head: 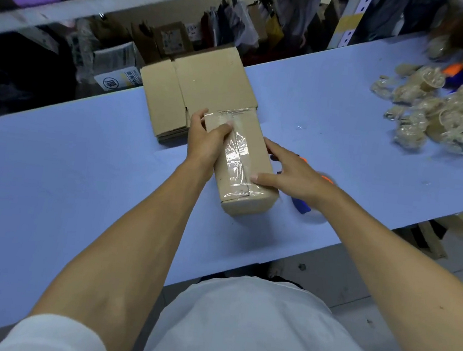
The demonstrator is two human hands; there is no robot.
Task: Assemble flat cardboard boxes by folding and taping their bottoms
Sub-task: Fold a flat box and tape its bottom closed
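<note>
A small brown cardboard box [257,163] lies on the blue table [80,188], its folded bottom facing up with a strip of clear tape [236,158] along the seam. My left hand [204,141] grips the box's far left corner, thumb pressing on the tape. My right hand [290,173] rests on the box's right side, fingers stretched over its edge and thumb flat on top near the tape. A blue and orange tape dispenser [303,205] lies partly hidden under my right hand and wrist.
A stack of flat cardboard boxes [193,94] lies just behind the box. A heap of plastic-wrapped beige items [431,110] covers the table's right end. Shelves with packed goods [240,27] run behind the table. The table's front edge is close to my body.
</note>
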